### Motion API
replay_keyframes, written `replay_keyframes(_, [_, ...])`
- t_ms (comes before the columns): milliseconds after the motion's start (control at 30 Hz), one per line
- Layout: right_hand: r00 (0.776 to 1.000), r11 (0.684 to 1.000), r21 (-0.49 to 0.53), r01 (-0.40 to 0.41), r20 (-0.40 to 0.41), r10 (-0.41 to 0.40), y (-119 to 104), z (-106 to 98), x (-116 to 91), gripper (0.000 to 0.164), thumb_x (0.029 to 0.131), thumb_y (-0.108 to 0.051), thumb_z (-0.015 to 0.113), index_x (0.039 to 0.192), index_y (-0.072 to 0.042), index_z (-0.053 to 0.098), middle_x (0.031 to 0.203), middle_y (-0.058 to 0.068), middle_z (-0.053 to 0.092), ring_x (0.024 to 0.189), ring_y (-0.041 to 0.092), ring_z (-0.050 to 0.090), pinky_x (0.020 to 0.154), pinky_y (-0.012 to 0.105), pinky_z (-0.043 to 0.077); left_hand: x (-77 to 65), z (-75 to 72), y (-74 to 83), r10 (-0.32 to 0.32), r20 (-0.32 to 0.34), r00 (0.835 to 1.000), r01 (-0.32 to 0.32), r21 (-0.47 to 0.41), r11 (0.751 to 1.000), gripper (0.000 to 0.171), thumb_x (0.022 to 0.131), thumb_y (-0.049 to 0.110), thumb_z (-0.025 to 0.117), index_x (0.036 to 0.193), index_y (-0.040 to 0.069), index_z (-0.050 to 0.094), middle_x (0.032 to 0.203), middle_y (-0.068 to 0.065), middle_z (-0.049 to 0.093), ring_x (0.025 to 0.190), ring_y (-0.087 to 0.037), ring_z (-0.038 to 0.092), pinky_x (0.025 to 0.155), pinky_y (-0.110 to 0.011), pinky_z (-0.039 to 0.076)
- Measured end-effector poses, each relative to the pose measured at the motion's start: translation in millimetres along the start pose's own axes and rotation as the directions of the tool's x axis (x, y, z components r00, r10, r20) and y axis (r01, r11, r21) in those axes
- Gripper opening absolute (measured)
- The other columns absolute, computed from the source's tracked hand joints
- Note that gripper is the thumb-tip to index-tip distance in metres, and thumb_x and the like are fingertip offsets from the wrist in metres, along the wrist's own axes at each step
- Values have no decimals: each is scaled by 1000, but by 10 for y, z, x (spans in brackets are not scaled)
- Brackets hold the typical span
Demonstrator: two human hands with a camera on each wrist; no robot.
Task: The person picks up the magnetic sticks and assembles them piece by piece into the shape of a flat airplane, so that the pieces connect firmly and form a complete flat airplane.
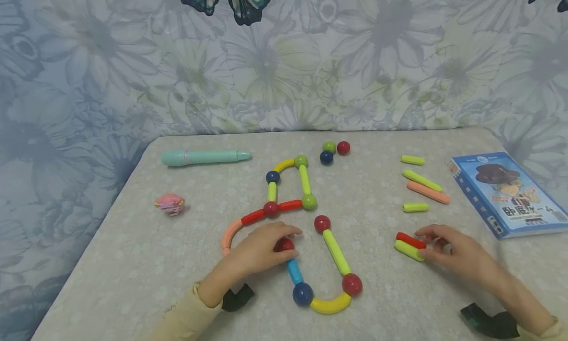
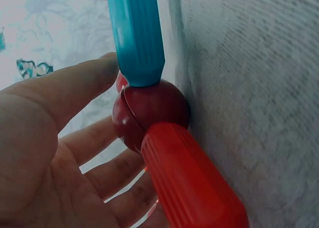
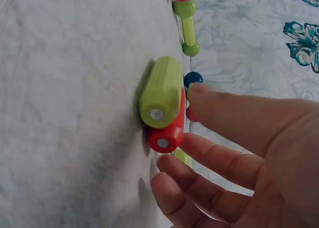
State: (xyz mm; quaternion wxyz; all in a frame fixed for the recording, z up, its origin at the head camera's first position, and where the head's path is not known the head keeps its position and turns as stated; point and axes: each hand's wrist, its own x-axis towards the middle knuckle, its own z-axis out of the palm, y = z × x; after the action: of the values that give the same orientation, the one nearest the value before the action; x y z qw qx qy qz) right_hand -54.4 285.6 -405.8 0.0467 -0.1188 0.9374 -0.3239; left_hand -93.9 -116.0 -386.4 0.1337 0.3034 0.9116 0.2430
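Note:
My left hand [image 1: 262,250] holds a red ball [image 1: 284,244] between thumb and fingers, low over the table. A blue rod [image 1: 295,272] and a red rod [image 2: 194,178] join that ball in the left wrist view. The blue rod leads to a dark blue ball [image 1: 303,294], a curved yellow rod [image 1: 330,304], another red ball [image 1: 352,284] and a long green rod [image 1: 336,252]. At the right, my right hand [image 1: 457,252] is beside a short green rod [image 3: 162,91] and a short red rod [image 3: 167,135] lying together, its fingers loosely bent around their near ends.
A smaller loop of rods and balls [image 1: 305,181] lies behind my left hand, linked to a curved orange rod [image 1: 230,232]. Three loose balls [image 1: 327,157] sit at the back. Several rods [image 1: 421,180] and a blue box [image 1: 510,193] are right; a mint pen [image 1: 206,157] and pink toy [image 1: 170,204] left.

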Motion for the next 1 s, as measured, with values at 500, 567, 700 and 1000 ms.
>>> replay_keyframes(500, [1000, 1000, -19, -4, 22, 4, 44, 34, 97, 26, 84, -17, 72, 106, -6, 64, 90, -3, 58, 74, 10, 50, 61, 24, 43, 529, -61, 20, 0, 177, 984, 38, -215, 976, 57, 88, 30, 66, 139, 15, 45, 112, 1, 58, 94, -10, 56, 81, -25, 46])
replay_keyframes(567, [1000, 1000, -24, -7, 21, 7, 42, 37, 102, 24, 84, -16, 71, 106, -6, 64, 87, -3, 57, 73, 11, 50, 60, 24, 43, 573, -40, 35, 14, 174, 985, 25, -221, 975, 56, 89, 28, 66, 138, 14, 45, 107, 3, 59, 91, -10, 56, 80, -24, 46])
replay_keyframes(700, [1000, 1000, -17, -13, 17, 13, 32, 43, 107, 21, 86, -16, 69, 105, -6, 64, 84, -3, 55, 72, 10, 49, 59, 24, 42, 609, 11, 56, 42, 130, 991, -11, -226, 974, 54, 88, 24, 67, 136, 12, 47, 93, 5, 58, 81, -11, 55, 72, -23, 47])
replay_keyframes(1000, [999, 999, -36, 17, -48, -18, 147, -35, 205, 20, 87, -17, 68, 104, -6, 65, 83, -3, 57, 73, 10, 53, 62, 24, 44, 571, 158, 54, 33, 0, 999, -32, -252, 967, 48, 86, 15, 69, 130, 10, 52, 84, 7, 57, 70, -9, 53, 63, -23, 45])
